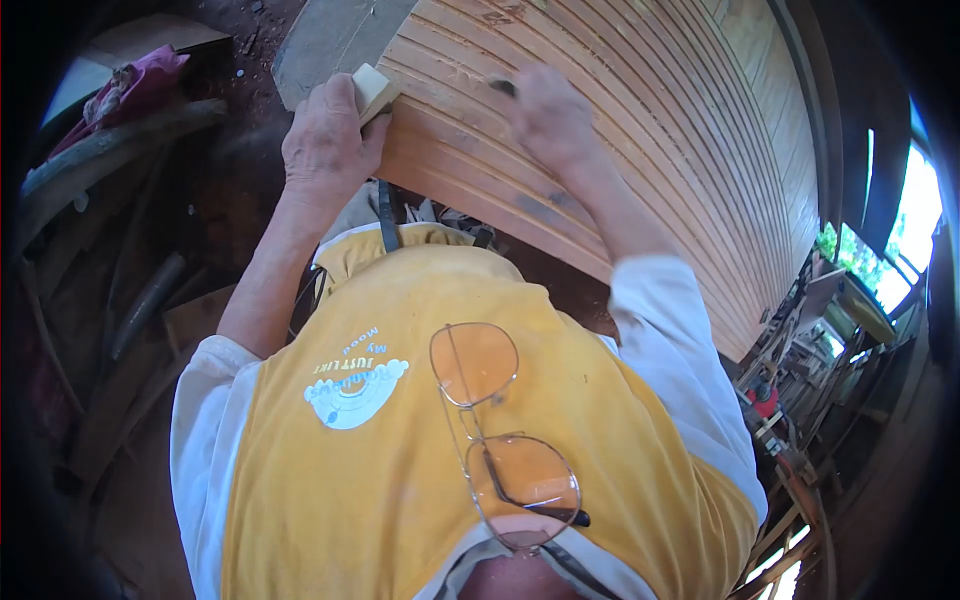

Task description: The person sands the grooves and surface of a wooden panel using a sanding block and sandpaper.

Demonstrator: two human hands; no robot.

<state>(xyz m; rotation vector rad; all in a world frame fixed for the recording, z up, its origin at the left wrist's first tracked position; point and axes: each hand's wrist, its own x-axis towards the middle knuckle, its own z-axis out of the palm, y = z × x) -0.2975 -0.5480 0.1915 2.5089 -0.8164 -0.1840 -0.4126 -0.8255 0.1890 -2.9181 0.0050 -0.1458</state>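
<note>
A pale wooden block (373, 92) is gripped in my left hand (335, 135), at the left edge of a large wooden panel (620, 130) scored with many long curved grooves. Over the panel's middle, my right hand (550, 115) is closed around a small dark tool (503, 87), of which only the tip shows; the rest is hidden by the fingers. Thin curls or splinters of wood lie on the grooves near the tool. Dark smudges mark the panel's near side.
Eyeglasses (505, 440) hang from the collar of the yellow shirt. A pink cloth (130, 90) lies by a curved timber (120, 140) at the left. A grey board (335, 40) lies beyond my left hand. Scrap wood and tools fill the right side.
</note>
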